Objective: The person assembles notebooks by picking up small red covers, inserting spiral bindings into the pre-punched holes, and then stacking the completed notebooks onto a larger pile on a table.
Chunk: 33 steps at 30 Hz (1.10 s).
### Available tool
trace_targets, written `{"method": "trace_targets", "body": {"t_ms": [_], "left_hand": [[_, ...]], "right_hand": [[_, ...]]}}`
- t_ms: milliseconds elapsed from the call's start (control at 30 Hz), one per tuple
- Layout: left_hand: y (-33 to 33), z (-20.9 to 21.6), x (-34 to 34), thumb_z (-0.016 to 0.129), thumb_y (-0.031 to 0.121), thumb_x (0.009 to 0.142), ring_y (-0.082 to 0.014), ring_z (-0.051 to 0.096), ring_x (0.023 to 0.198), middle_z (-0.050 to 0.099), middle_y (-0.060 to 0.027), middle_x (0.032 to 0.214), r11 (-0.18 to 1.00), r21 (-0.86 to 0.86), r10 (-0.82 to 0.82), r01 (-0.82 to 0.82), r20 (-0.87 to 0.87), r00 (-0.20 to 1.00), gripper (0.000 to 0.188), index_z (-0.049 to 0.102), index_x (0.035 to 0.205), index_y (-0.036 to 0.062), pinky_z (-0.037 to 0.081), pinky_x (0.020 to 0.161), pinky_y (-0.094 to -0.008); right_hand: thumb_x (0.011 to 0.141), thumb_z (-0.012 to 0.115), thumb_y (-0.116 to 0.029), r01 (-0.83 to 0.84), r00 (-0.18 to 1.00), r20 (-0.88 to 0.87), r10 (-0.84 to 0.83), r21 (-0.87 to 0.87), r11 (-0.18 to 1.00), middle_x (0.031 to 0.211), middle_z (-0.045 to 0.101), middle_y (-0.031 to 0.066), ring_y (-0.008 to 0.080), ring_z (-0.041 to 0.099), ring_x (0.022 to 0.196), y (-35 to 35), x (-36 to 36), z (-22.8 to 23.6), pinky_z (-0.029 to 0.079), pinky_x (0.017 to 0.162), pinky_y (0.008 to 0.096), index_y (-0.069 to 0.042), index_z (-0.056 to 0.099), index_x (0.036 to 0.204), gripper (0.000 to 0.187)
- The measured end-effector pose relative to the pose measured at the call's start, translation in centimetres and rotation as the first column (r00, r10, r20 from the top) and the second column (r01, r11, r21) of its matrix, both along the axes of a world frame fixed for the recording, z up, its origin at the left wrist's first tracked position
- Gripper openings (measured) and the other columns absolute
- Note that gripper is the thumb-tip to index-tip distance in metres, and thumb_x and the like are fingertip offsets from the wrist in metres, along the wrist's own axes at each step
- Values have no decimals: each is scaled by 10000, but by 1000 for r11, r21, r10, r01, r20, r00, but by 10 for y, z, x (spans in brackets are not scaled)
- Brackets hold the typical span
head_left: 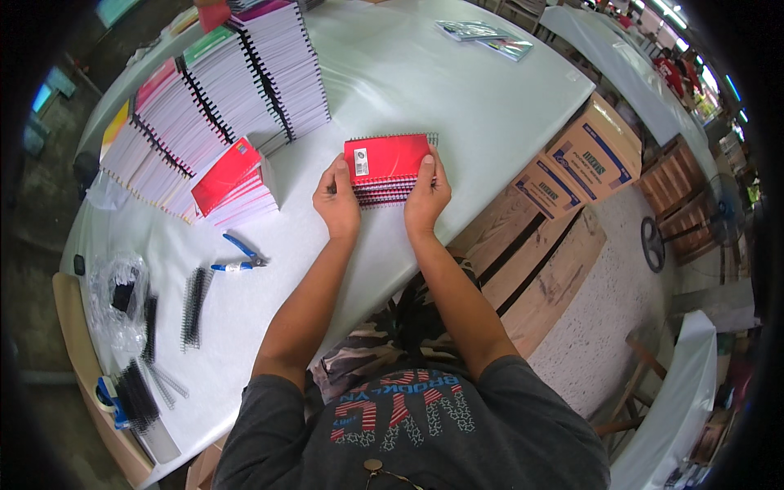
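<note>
A small stack of red spiral notebooks [390, 159] rests on the table in front of me, coils along its far edge and a white label on the top cover. My left hand [336, 196] grips the stack's left side, thumb up near the cover. On the opposite side my right hand [428, 192] presses against the stack, its thumb by the cover's right edge. Both hands' fingers are partly hidden behind the notebooks. To the left lies a fanned pile of red-covered booklets [233, 184] without visible coils.
Tall stacks of bound notebooks [245, 77] stand at the far left. Blue-handled pliers [239, 255], black binding coils [194, 306] and a clear plastic bag [118, 302] lie on the white table [269, 327]. Cardboard boxes [584, 155] sit right of the table edge. Packaged items [486, 37] lie at the back.
</note>
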<state>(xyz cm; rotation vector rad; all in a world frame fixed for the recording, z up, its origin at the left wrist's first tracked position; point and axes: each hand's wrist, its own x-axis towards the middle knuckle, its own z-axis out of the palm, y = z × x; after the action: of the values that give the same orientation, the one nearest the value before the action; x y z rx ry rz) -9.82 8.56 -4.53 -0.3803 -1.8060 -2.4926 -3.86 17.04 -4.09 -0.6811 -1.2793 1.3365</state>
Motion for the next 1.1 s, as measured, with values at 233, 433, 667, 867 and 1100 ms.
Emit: {"method": "trace_targets", "body": {"t_ms": [233,433,667,867,1100], "left_hand": [[-11,5,-6,564,310,912,-148,563,934,635,-101,1029,991,-125,35,-40,-46,998,376,611,1082,-21,439,850,-289],[-92,83,-47,577,163,825,-360,441,1167,503,-220,1220,700,-494,48,-516,-688,725,460,476,1242,0,333,1002,-437],[-203,69,-49,538,74,839,-293,593,862,637,-51,958,128,-645,-175,-754,-763,623,298,612,1128,96,461,807,-367],[-176,89,81,540,105,902,-143,602,808,650,-88,974,768,-607,91,-205,-213,973,243,596,1104,-19,474,737,-278],[-199,75,90,496,25,809,-220,446,1173,493,-128,1244,782,-558,156,-278,-257,954,511,404,1308,-33,315,1009,-324]], "right_hand": [[935,500,-254,-58,998,-6,58,-17,998,1181,583,168,211,555,1064,-4,0,0,404,932,308,49,536,1201,405],[934,464,-232,51,998,-37,-46,142,989,1410,338,178,265,357,1263,5,29,2,251,1056,357,48,297,1364,539],[854,538,-127,-380,910,-35,413,331,864,1337,413,160,263,403,1220,-56,62,5,281,1031,410,5,379,1303,494],[733,691,-164,-601,797,467,384,678,422,1377,374,181,391,338,1279,-139,72,43,283,1024,489,-37,358,1354,716],[806,619,-26,-895,445,178,878,131,427,1025,648,118,165,617,906,-97,64,24,478,809,297,-9,573,1135,333]]}}
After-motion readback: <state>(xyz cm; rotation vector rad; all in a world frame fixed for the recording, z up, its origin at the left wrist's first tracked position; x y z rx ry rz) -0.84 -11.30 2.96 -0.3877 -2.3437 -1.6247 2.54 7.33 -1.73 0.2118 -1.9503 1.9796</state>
